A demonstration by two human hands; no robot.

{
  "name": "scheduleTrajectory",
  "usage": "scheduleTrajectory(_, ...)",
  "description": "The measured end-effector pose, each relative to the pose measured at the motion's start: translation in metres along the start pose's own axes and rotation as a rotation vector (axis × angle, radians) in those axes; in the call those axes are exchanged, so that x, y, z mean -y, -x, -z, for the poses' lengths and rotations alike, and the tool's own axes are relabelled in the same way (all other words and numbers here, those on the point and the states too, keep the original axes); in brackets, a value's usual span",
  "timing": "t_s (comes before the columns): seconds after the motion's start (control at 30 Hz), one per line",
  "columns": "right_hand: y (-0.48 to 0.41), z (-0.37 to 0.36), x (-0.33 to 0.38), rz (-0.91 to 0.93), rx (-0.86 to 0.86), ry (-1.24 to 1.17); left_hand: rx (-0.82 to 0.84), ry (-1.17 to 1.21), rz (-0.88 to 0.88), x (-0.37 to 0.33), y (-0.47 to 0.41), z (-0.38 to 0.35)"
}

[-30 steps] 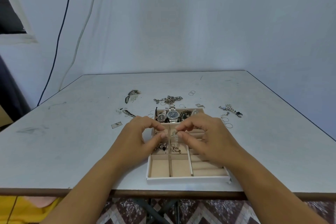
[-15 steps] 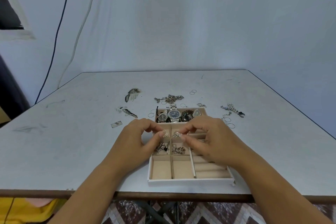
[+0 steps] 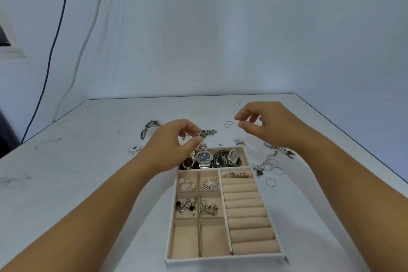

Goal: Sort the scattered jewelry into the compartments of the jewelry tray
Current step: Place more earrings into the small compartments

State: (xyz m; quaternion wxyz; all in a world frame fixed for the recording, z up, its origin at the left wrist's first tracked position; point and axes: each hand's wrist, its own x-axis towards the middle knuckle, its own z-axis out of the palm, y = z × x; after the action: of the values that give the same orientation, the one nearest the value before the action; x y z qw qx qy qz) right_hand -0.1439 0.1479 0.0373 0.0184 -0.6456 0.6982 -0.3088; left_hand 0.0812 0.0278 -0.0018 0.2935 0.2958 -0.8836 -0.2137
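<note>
**Item:** jewelry tray (image 3: 225, 258), pale lining, divided into compartments. It stands on the desk (image 3: 88, 183) close before the person.

**Contents:**
- Watches (image 3: 204, 157) lie in the long compartment at the tray's far end.
- Two rings (image 3: 237, 175) sit at the head of its ring rolls (image 3: 247, 214).
- A brooch and earring clusters fill four small cells on its left side.

**Loose stock:**
- Silver chain (image 3: 209, 132), heaped just beyond the tray's far edge.
- Pair of thin rings (image 3: 228, 125), further beyond that edge.
- Wire hoops (image 3: 272, 170), just off the tray's right side.
- Leaf-shaped pieces (image 3: 150, 127), beyond its far left corner.

**Left hand** (image 3: 174, 141): raised above the tray's far left corner, fingers curled. Thumb and forefinger tips come together at the chain's near end. Whether they have it pinched cannot be told.

**Right hand** (image 3: 271, 123): raised beyond the tray's far right corner, loosely curled. Thumb and forefinger are a narrow gap apart, with nothing seen between them.

**Handling, by judgement:**
- Chain: light, limp, slippery, apt to knot. Take it at one end or the clasp, lift it clear, and lower it so it coils into one cell.
- Thin rings: light, stiff, lying flat on the desk. Tip each up with a fingernail, then seat it between the rolls.
</note>
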Motion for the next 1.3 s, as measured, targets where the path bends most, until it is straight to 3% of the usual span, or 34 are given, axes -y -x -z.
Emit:
scheduleTrajectory(0.27,-0.031,-0.033,-0.041,-0.083,0.092,0.052,0.123,0.005,0.065,0.018,-0.061,-0.027)
scheduleTrajectory(0.43,-0.032,-0.047,-0.062,-0.133,0.237,0.207,0.216,-0.073,0.020,0.025,-0.083,-0.039)
scheduleTrajectory(0.57,-0.035,-0.056,-0.065,-0.137,0.256,0.209,0.336,-0.054,-0.020,0.033,-0.091,-0.048)
scheduleTrajectory(0.83,-0.033,-0.060,-0.060,-0.131,0.211,0.112,0.261,-0.064,-0.033,0.041,-0.092,-0.042)
scheduleTrajectory(1.13,-0.034,-0.063,-0.059,-0.078,0.128,0.224,0.281,-0.079,0.012,0.042,-0.094,-0.029)
scheduleTrajectory(1.3,-0.035,-0.058,-0.052,0.061,-0.063,0.150,0.359,-0.113,-0.001,0.037,-0.094,-0.030)
